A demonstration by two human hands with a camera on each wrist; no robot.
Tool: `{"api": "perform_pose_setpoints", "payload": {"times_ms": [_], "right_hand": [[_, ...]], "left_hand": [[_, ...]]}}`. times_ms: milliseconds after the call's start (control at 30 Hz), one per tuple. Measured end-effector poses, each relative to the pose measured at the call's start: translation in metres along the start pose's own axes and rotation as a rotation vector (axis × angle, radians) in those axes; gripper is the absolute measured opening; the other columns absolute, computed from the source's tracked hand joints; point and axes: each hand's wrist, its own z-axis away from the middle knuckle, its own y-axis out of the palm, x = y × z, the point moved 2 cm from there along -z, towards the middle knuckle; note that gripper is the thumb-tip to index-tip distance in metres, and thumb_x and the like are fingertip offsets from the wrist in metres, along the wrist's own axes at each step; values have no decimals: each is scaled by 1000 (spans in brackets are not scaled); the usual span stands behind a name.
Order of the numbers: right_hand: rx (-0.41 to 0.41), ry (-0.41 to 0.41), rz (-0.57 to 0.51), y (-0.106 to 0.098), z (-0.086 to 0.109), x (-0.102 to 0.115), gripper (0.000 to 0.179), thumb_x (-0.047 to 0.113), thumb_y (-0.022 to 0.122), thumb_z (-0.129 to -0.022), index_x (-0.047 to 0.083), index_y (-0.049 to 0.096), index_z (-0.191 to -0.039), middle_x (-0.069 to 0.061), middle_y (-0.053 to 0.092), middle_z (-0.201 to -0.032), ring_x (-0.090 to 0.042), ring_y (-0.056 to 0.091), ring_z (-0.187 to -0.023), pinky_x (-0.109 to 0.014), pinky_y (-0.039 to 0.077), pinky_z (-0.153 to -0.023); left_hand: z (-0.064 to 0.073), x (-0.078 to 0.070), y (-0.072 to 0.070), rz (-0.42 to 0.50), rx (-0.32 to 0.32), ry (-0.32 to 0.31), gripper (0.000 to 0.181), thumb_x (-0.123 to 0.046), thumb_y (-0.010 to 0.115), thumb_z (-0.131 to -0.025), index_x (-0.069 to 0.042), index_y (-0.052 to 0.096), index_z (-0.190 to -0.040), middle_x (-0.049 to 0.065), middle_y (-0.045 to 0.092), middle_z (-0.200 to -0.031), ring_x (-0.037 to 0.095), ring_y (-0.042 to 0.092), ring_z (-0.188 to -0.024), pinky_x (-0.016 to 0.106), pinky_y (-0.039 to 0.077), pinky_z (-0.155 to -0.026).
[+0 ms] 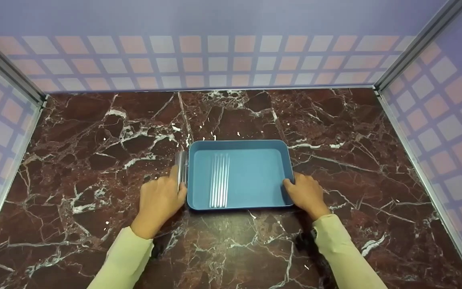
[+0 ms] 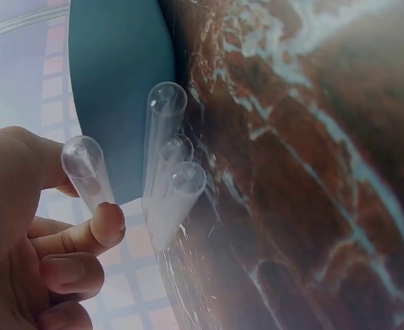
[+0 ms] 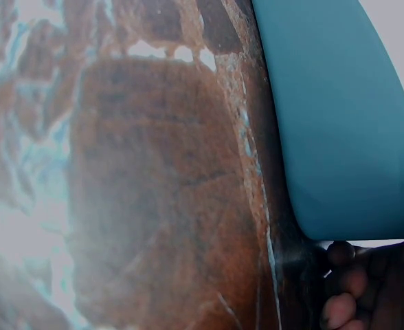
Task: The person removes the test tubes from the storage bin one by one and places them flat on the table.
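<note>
A blue rectangular tray point(image 1: 251, 172) sits on the marble-patterned table, with several clear test tubes point(image 1: 219, 180) lying side by side at the left of its floor. My left hand point(image 1: 161, 198) is just outside the tray's left wall. Between its thumb and index finger it pinches one clear test tube point(image 2: 86, 168). Three more clear tubes point(image 2: 167, 103) lie against the outside of that wall, near the fingertips. At the opposite end, my right hand point(image 1: 305, 194) grips the tray's right wall, its thumb over the rim and its other fingers outside, low by the tray's corner.
Dark red marble-patterned tabletop point(image 1: 94, 168) with white veins extends around the tray. A checkered back panel point(image 1: 215, 60) and side panels point(image 1: 447, 100) enclose the table at the back, left and right.
</note>
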Motion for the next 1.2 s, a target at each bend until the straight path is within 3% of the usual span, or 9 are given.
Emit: {"api": "perform_pose_setpoints", "payload": {"times_ms": [267,833,1200], "right_hand": [[-5,-1,-4,0,0,0,41,40,47,-92,10,67,-110,-22,68,-111,-48,64,-96,-61,47,-75],[-5,2,6,0,0,-1,40,41,47,-92,9,67,-106,-23,68,-111,-48,64,-96,-60,47,-74],[-10,0,3,-1,1,0,39,40,47,-92,10,67,-107,-22,68,-111,-48,64,-97,-60,47,-73]], "left_hand": [[-1,5,2,-1,49,-27,42,-23,63,-83,3,59,-117,13,57,-52,26,46,-39,40,35,-36],[-1,13,3,-5,49,-46,39,-18,64,-83,2,62,-117,15,58,-53,26,44,-38,40,34,-36],[-2,20,6,-13,106,-60,40,-17,61,-85,3,61,-120,15,56,-53,25,43,-38,37,31,-35]]}}
